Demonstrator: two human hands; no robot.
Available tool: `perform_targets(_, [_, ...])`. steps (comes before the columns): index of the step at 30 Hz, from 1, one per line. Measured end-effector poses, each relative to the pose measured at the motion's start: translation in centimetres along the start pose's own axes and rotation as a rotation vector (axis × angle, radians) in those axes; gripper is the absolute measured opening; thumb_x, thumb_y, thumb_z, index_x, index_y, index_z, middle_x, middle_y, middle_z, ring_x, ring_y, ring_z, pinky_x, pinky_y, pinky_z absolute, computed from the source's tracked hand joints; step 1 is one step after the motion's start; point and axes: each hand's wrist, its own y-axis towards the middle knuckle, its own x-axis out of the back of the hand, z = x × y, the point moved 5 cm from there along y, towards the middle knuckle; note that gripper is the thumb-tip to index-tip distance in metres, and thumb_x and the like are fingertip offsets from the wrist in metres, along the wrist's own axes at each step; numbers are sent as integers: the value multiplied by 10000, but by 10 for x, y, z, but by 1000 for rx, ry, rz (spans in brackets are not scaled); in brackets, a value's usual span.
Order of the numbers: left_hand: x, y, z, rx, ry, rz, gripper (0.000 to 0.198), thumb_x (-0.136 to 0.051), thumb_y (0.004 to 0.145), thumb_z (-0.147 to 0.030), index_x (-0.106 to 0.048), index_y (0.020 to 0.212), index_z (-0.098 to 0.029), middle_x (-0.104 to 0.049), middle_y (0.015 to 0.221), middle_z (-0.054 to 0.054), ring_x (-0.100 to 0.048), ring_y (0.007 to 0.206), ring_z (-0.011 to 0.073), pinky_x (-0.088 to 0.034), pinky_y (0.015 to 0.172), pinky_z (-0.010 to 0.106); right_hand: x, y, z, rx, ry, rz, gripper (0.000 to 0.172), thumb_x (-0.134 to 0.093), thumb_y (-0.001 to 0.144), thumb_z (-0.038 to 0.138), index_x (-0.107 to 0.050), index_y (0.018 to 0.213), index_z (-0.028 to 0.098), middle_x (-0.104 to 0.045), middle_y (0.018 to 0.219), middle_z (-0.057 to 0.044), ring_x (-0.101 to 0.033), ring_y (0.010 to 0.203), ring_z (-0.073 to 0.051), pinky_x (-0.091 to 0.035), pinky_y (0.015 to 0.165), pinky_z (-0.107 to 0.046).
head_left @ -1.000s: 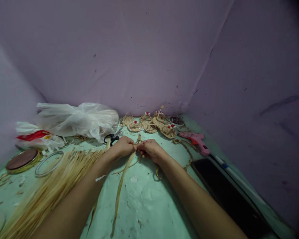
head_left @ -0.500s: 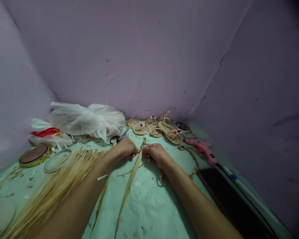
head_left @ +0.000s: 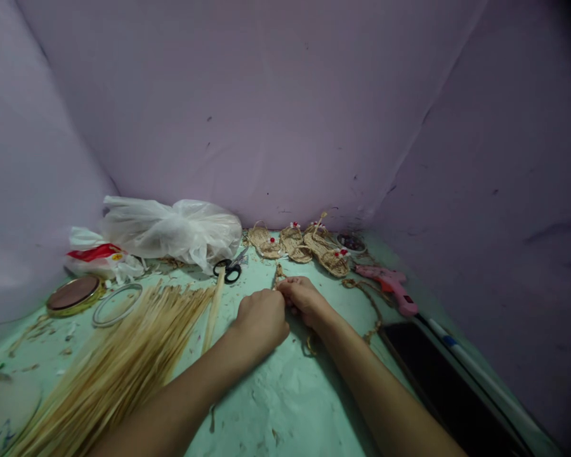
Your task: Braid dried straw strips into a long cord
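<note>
My right hand (head_left: 302, 298) pinches a short braid of straw-coloured fibre (head_left: 279, 271), whose tip sticks up past the fingers. Pressed close beside it, my left hand (head_left: 262, 317) is closed in a fist with its back to me. What its fingers grip is hidden, and the long loose strand is out of sight behind that hand. Beyond both hands lie small woven fibre slippers (head_left: 292, 244) with red and white beads. A spread bundle of dry fibre strips (head_left: 137, 355) lies left of my left forearm.
Black-handled scissors (head_left: 231, 270) lie behind my left hand, near a white plastic bag (head_left: 176, 231). On the left are a round tin (head_left: 75, 295) and a ring (head_left: 117, 304). A pink glue gun (head_left: 390, 287), braided cord (head_left: 374, 311) and a dark flat slab (head_left: 438, 381) lie right.
My left hand has moved right and nearer to me, turning over against the right hand. The long strand that hung between them is now hidden. The scissors' handles have come into view.
</note>
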Motion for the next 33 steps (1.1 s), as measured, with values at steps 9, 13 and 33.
perform_targets(9, [15,33,44,303,-815,28,134,-471,629,-121,-572,716,-110,-512,436,-7,-384,301,68,-274,359,185,-2,1,1,20,58,68,89,-456,554,127,-430,471,148,-318,356,73,-226,299,-24,-144,314,-174])
perform_targets(13, [-11,44,33,312,-1074,222,86,-470,649,-90,-497,569,-107,-460,390,-8,-404,326,67,-276,353,175,-3,3,1,45,24,123,69,-468,599,152,-479,532,140,-436,419,40,-286,324,-34,-176,326,-179])
perform_targets(33, [-8,46,31,279,-861,136,168,-469,542,-96,-411,390,-137,-310,258,-50,-252,254,42,-156,320,187,15,-19,35,204,-861,-55,163,-521,596,247,-629,542,138,-455,417,-4,-356,427,-85,-199,426,-223])
